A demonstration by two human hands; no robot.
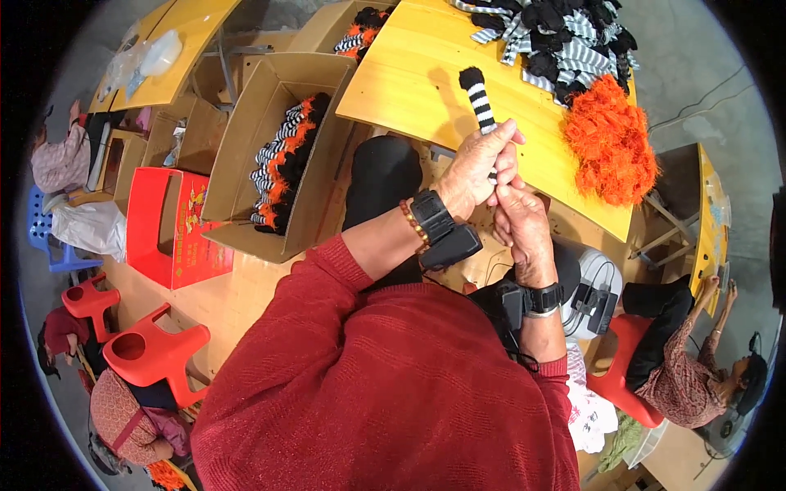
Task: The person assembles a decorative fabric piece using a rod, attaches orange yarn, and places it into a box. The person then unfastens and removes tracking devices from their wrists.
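A slim knitted tube (480,105) with black and white stripes and a fuzzy black tip stands up out of my left hand (479,164). The fingers of that hand are wrapped round its lower part. Close below, my right hand (524,225) has thumb and fingertips pinched together at the tube's lower end; what lies between them is too small and hidden to make out. Both hands are just over the near edge of a yellow table (409,78). On that table lie a fluffy orange heap (610,147) and a pile of black and striped knitted pieces (565,41).
An open cardboard box (307,213) to the left holds rows of striped, orange-and-black pieces (286,164). Beyond it are a red box (196,221) and red stools (155,344). A person (696,368) sits at another table on the right; other people are at the left.
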